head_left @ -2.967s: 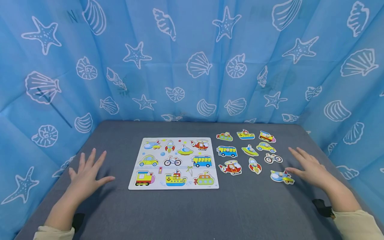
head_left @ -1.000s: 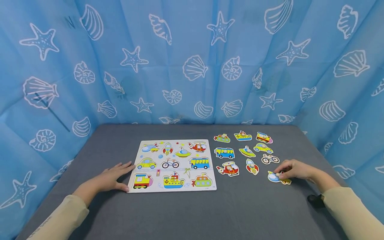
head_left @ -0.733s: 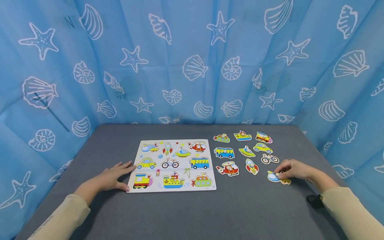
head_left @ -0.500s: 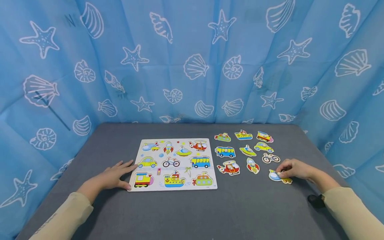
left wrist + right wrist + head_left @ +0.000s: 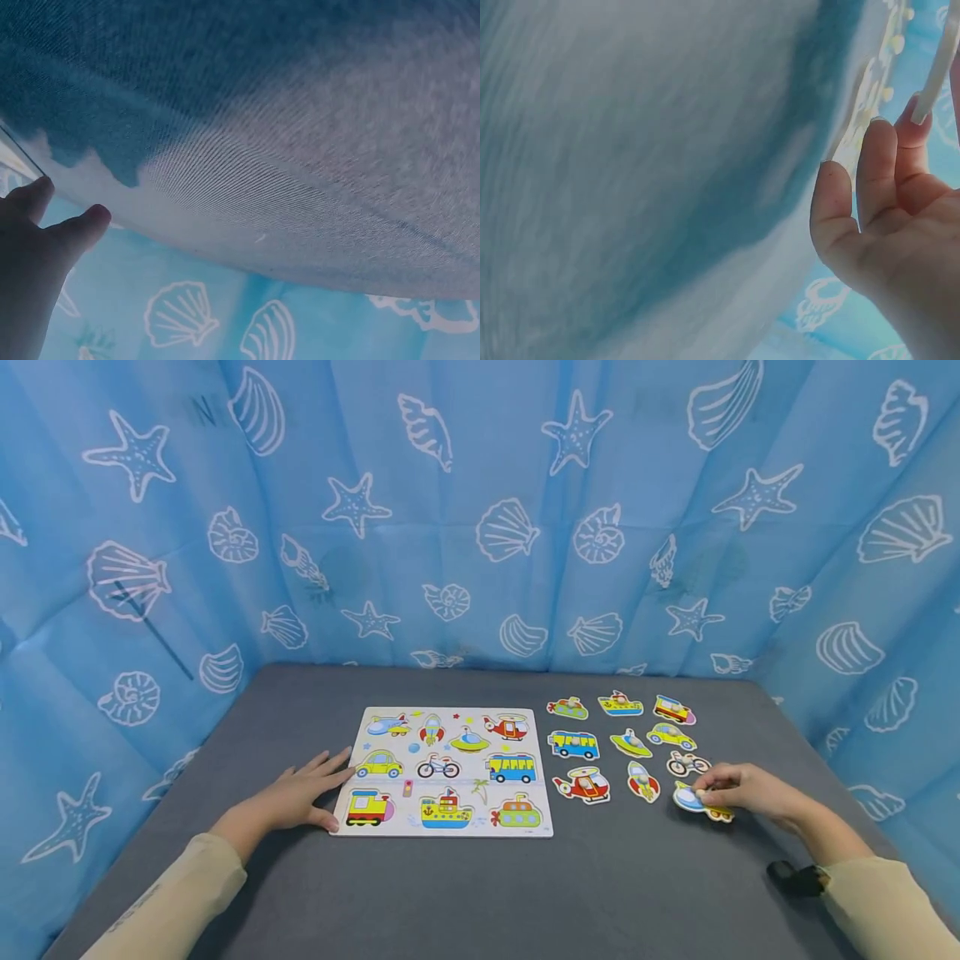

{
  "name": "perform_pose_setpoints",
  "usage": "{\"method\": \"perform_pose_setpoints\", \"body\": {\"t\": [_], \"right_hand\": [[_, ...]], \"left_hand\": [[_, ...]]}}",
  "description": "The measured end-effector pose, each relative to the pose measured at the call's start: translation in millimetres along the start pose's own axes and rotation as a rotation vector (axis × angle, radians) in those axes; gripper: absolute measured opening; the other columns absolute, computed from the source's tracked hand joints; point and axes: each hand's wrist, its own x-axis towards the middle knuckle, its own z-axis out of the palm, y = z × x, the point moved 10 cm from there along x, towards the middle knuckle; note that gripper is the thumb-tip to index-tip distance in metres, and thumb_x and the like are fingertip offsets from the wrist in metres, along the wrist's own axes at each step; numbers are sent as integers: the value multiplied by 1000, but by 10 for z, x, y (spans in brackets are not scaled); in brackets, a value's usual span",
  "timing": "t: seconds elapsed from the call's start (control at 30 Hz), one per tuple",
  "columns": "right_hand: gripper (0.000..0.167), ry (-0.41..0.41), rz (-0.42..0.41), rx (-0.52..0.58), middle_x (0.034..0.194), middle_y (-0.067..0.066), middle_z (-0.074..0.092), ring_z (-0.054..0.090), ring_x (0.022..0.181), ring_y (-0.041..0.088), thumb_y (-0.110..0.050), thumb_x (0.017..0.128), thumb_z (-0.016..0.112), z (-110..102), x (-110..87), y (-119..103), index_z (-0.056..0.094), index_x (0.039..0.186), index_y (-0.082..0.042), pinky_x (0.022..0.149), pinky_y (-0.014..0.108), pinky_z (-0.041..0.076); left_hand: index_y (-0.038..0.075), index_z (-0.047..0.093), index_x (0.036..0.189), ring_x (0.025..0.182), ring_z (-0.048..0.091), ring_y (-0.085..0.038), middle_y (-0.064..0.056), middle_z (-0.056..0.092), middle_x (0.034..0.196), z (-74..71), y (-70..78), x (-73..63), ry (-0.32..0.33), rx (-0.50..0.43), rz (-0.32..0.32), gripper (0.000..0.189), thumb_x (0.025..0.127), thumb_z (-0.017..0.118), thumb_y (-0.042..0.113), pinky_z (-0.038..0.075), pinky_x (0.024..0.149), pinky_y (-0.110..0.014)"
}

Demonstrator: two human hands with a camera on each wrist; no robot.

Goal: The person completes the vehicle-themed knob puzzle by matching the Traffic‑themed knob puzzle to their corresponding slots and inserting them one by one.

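A white puzzle board [image 5: 480,832] printed with colourful vehicles lies flat on the table. My left hand [image 5: 296,795] has its fingers spread and touches the board's left edge; in the left wrist view this hand [image 5: 37,247] shows only as a dark thumb and finger at the left. On the right, my right hand [image 5: 753,795] pinches an airplane puzzle piece [image 5: 687,798] by its small knob. The right wrist view shows the piece's thin edge [image 5: 939,71] held above the table by the hand [image 5: 907,217]. Its right part is covered by the fingers.
Between board and right hand lie several knobbed pieces: a helicopter [image 5: 583,785], a bus [image 5: 573,745], a rocket [image 5: 639,781], a bicycle [image 5: 687,764], a car [image 5: 672,736] and others. A blue shell-patterned curtain [image 5: 480,568] surrounds the grey table [image 5: 525,902].
Both hands have come down from raised, spread poses. The left came to the board's left edge; the right took hold of the airplane piece, now tilted slightly up. The head view has shifted a little.
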Motion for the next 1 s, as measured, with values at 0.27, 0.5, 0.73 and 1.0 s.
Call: {"method": "perform_pose_setpoints", "body": {"t": [0.27, 0.5, 0.73, 1.0], "right_hand": [[26, 3, -28, -3, 100, 7, 53, 50, 87, 13, -17, 96, 62, 106, 65, -270, 63, 109, 5, 71, 30, 46], [22, -10, -71, 1, 99, 8, 56, 51, 88, 15, -15, 95, 63, 210, 189, -475, 65, 106, 4, 71, 32, 47], [21, -12, -110, 26, 105, 9, 56, 49, 93, 17, -13, 94, 64, 334, 355, -635, 66, 105, 4, 75, 34, 46], [20, -2, -134, 1, 111, 12, 56, 38, 119, 38, -15, 93, 67, 447, 525, -772, 70, 104, 1, 86, 44, 41]], "left_hand": [[7, 29, 153, 143, 11, -47, -16, 20, 159, 6, 1, 32, -52, 14, -4, 104, 72, 76, 54, 9, 104, -73], [6, 28, 153, 143, 12, -46, -17, 21, 159, -2, -2, 52, -60, -3, 12, 106, 72, 76, 55, 9, 104, -73], [6, 28, 153, 143, 14, -46, -17, 21, 159, 13, -41, 74, -51, 10, 10, 108, 71, 75, 58, 9, 104, -73], [7, 27, 153, 144, 14, -44, -15, 21, 159, 3, -41, 57, -52, 12, 4, 108, 72, 73, 59, 7, 105, -72]]}}
